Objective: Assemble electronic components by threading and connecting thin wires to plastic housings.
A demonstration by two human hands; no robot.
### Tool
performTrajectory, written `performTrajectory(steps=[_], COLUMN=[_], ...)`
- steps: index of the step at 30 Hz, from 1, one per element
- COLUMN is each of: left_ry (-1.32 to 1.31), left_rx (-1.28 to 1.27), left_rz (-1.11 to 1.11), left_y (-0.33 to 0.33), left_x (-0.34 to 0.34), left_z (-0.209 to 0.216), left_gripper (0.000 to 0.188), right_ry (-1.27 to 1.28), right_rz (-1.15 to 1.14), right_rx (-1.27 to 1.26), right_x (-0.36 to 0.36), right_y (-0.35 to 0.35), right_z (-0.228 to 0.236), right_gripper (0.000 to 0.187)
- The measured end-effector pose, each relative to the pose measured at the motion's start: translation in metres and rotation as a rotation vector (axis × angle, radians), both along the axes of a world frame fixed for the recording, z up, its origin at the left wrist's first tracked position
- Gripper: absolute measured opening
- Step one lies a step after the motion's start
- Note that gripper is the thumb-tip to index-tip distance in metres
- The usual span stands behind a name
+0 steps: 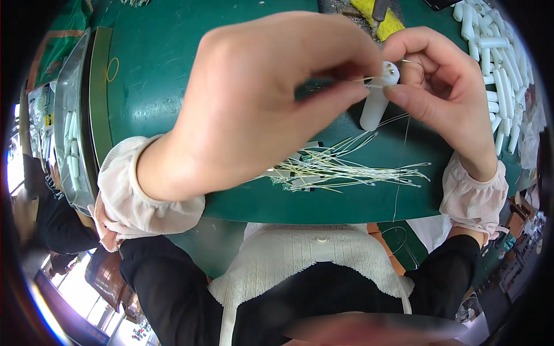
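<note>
A white plastic tube (375,106) stands tilted between my hands, its capped end with small metal contacts facing up. My right hand (441,86) is closed on the tube near that end, thumb and fingers pinching its side. From the left, my left hand (271,86) pinches thin pale wires (372,79) against the tube's top; its fingertips partly hide them. Below both hands lies a bundle of white and yellowish wires (352,170) with small circuit boards, partly covered by my left hand. One thin strand (398,196) hangs down beneath my right hand.
A soldering iron (378,11) rests by a yellow sponge (388,26) at the far edge. Many white tubes (502,75) are heaped at the right. A clear tray (78,115) with tubes stands left, near a yellow rubber band (112,69). Another person (57,213) sits at the left.
</note>
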State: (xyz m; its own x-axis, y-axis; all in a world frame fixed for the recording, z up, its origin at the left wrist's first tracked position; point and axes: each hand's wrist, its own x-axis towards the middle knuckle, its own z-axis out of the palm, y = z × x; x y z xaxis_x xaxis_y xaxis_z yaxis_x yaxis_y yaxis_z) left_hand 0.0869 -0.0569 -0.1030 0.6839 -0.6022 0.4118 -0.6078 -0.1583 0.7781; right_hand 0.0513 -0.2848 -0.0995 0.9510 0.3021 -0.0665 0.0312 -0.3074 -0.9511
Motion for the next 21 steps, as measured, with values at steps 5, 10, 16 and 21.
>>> performTrajectory(steps=[5,10,16,21], left_ry=[0.429,0.561,0.541,0.525], left_rx=[-0.024,-0.043,-0.110,-0.179], left_rz=[-0.072,-0.116,-0.142,-0.182], left_y=[0.001,0.003,0.004,0.003], left_x=[0.008,0.009,0.009,0.011], left_z=[-0.004,-0.005,-0.005,-0.006], left_gripper=[0.013,0.012,0.013,0.014], right_ry=[0.035,0.005,0.070,0.070], right_rz=[0.029,0.043,0.027,0.018], right_rx=[0.032,0.021,0.039,0.029], right_x=[0.000,-0.001,-0.001,-0.001], right_y=[-0.008,-0.004,-0.004,-0.006], right_z=[-0.004,0.000,0.002,0.000], right_gripper=[0.032,0.032,0.032,0.033])
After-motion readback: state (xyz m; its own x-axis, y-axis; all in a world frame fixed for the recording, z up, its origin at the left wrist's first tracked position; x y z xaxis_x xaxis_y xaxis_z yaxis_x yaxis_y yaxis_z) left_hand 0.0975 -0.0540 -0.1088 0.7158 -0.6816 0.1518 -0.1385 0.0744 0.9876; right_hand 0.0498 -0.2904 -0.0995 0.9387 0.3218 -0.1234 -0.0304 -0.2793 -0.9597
